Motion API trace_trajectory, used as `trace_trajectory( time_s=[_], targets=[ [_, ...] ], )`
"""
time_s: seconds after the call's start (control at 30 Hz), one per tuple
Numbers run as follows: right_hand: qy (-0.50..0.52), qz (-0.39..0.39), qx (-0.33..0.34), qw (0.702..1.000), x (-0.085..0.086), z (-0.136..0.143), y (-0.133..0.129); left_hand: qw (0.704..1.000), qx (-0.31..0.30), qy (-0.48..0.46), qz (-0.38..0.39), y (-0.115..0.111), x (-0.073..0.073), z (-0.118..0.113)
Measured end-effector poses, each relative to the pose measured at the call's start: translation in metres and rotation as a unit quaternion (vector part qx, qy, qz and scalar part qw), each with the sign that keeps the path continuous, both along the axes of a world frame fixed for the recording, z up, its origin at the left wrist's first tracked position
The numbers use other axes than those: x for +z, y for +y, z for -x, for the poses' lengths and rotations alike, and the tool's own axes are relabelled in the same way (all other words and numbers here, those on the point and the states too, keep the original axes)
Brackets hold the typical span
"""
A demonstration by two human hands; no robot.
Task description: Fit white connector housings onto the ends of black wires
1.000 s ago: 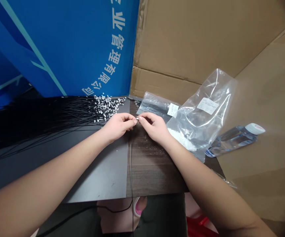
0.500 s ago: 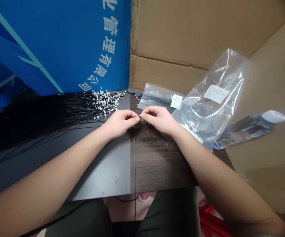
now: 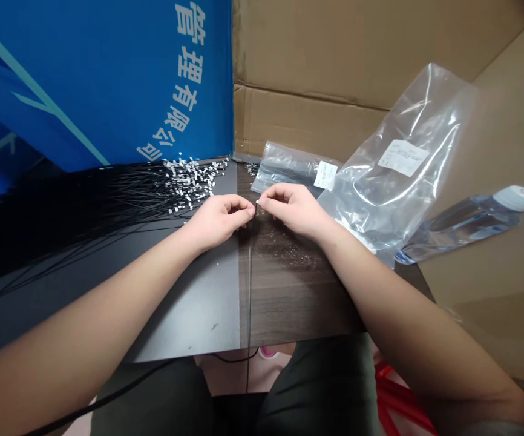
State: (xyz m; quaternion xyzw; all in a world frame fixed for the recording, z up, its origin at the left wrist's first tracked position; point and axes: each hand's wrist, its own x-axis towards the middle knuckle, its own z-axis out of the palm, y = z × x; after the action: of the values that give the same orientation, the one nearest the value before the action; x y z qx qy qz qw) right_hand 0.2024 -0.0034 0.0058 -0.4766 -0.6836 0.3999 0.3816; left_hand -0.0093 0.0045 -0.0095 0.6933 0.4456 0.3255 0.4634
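Over the dark wood strip my two hands meet with their fingertips almost together. My left hand (image 3: 219, 219) pinches a thin black wire (image 3: 249, 284) near its upper end. From there the wire hangs down across the table and past its front edge. A tiny white piece (image 3: 257, 204) shows at the fingertips of my right hand (image 3: 294, 209), which is closed in a pinch; its exact kind is too small to tell. To the left lies a big bundle of black wires (image 3: 75, 206) with small white connectors (image 3: 189, 181) on their ends.
A small clear bag (image 3: 284, 165) with a label lies behind my right hand. Farther right are a large clear plastic bag (image 3: 407, 130) and a water bottle (image 3: 466, 227) on its side. Tiny clear bits (image 3: 301, 251) are scattered on the wood. Cardboard (image 3: 311, 54) walls the back.
The view has tilted slightly, so the background sits higher. My fingertips have parted a little, and the wire's upper end now shows between them. Both hands stay in their pinch.
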Motion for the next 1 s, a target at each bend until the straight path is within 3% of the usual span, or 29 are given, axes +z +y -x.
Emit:
trace_trajectory(
  time_s=[0.43,0.73,1.0],
  targets=[
    [-0.009,-0.003,0.009,1.000,0.0007,-0.0003,-0.0003,0.999,0.006,0.030,-0.033,-0.0018,0.0032,0.0002],
    [-0.016,-0.010,0.013,1.000,0.0010,-0.0019,0.0001,0.985,0.026,0.112,-0.126,-0.0057,0.0086,-0.0017],
    [-0.040,-0.012,0.016,0.999,0.0014,-0.0010,-0.0002,0.979,0.005,0.115,-0.168,-0.0030,0.0076,0.0007]
  ],
)
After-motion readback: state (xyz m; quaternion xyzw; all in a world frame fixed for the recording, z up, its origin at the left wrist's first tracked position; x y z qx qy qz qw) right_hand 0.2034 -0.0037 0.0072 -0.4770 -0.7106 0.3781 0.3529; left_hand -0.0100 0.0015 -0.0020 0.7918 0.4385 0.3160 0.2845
